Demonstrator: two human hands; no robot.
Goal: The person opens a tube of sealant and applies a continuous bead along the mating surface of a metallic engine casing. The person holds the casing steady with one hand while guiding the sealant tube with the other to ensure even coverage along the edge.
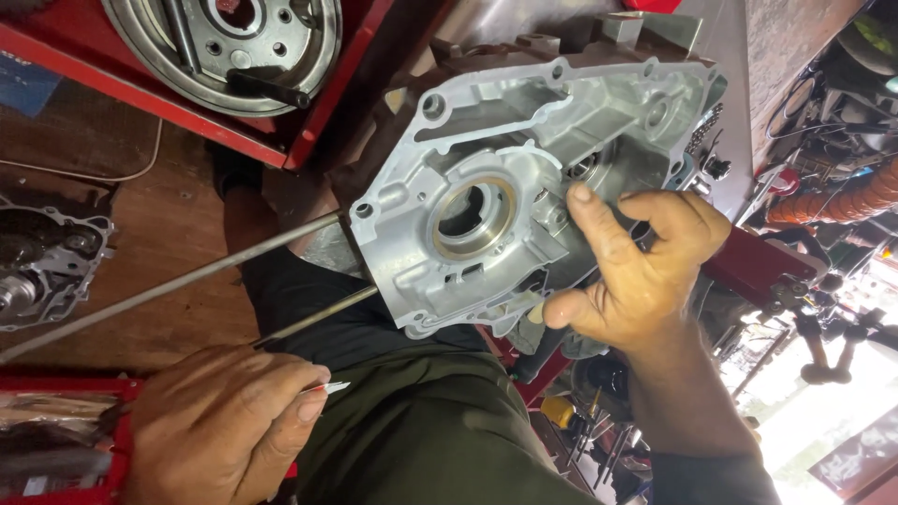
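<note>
A silver-grey engine casing (524,178), its round bore ringed in dull brass, stood out against a red tray (309,131), brown wooden floor (178,224) and dark olive trousers (421,421).

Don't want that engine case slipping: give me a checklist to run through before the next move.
1. Right hand grips the silver engine case: ok, thumb and fingers wrap its edge.
2. Left hand holds a small thin tool: ok, pinched at the fingertips.
3. Long studs seated in the case: cannot tell, joints partly hidden.
4. Round bearing bore unobstructed: ok, open.
5. Case supported underneath: cannot tell, hidden.
</note>
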